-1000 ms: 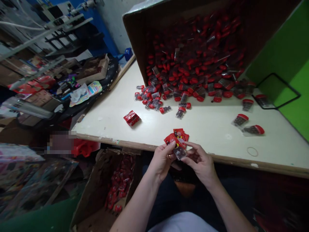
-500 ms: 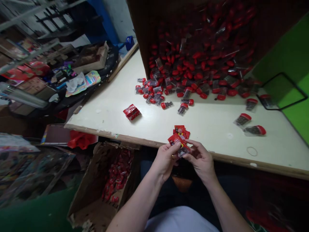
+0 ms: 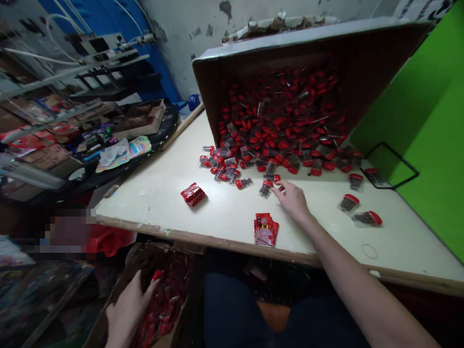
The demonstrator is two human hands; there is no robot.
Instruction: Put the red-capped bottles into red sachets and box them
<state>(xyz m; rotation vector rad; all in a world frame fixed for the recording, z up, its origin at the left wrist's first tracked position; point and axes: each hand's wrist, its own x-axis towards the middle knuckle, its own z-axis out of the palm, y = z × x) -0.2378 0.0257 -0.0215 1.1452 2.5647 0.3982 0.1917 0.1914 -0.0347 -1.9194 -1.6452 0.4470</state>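
— What lies closest?
— The left hand (image 3: 126, 307), over the lower box (image 3: 143, 253) beneath the desk's (image 3: 228, 212) front edge. Its thumb and forefinger are spread well apart, with nothing seen gripped between them; a bit of red shows by the forefinger's tip. Red packets (image 3: 165, 299) lie below.

— And up on the desk?
— A small pile of red cards (image 3: 266, 229), overlapping unevenly, near the front edge. I'd guess it sits there to be within easy reach of either hand.

— What about that red bundle (image 3: 193, 194)?
— It stands alone to the left of the cards, perhaps to keep it apart from the loose things.

— Where is the right hand (image 3: 293, 200)?
— Beyond the cards, reaching forward. Its thumb and forefinger are only slightly parted, at the edge of a small red-topped packet (image 3: 266, 188) lying on the desk. Whether they grip it, I can't tell.

— Why is the big carton (image 3: 205, 94) on its side?
— Probably so its heap of red-topped packets (image 3: 279, 128) can spill out toward the person. Behind it there's a wall (image 3: 177, 63) with flaking paint.
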